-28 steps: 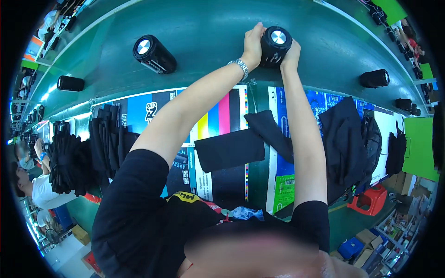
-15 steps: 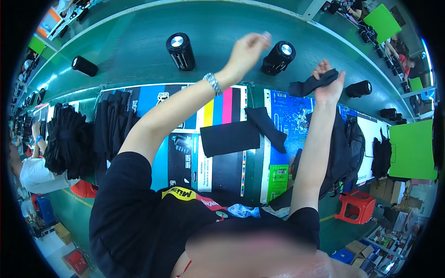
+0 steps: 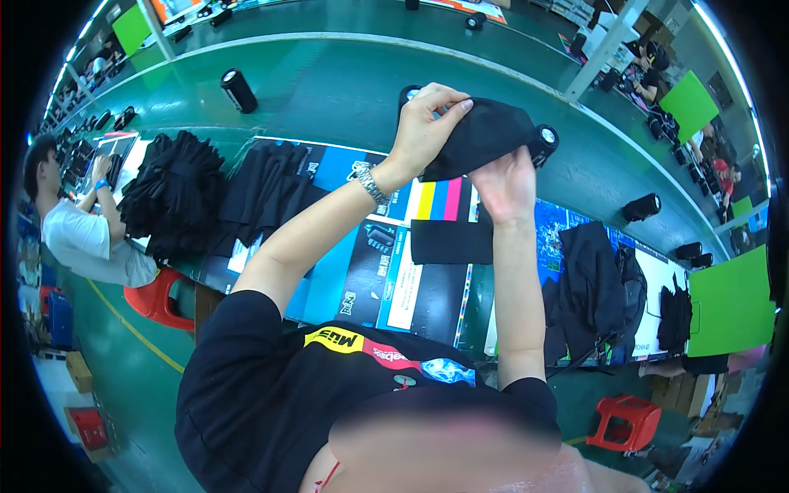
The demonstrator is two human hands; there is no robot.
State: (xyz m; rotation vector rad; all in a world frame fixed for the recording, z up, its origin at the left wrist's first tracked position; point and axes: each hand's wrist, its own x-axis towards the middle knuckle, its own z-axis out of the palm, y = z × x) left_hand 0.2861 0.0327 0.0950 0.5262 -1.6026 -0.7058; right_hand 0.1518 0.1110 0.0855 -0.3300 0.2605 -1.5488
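Above the bench, a piece of black cloth [image 3: 481,140], perhaps a pouch, is spread between my two hands. My left hand [image 3: 423,131] pinches its upper left edge between thumb and fingers. Lower on the right, my right hand [image 3: 507,187] holds the cloth from beneath, its fingertips hidden behind the fabric. One black cylindrical speaker [image 3: 407,94] shows partly behind my left hand. Another speaker [image 3: 546,141] is partly covered at the cloth's right end. Nearer me, a flat black cloth [image 3: 448,243] lies on printed sheets [image 3: 366,267], partly behind my right forearm.
A bundled heap of black cloths [image 3: 174,185] and a loose stack [image 3: 269,193] lie left. More black fabric [image 3: 590,283] lies right. Single speakers stand far left [image 3: 238,90] and right [image 3: 643,207]. A person [image 3: 94,234] works at left. Red stools [image 3: 626,423] flank the bench.
My left hand, earlier raised apart, now pinches the cloth that was bunched in my right hand; the cloth is now spread wide. The view has shifted, and one small cloth no longer shows on the sheets.
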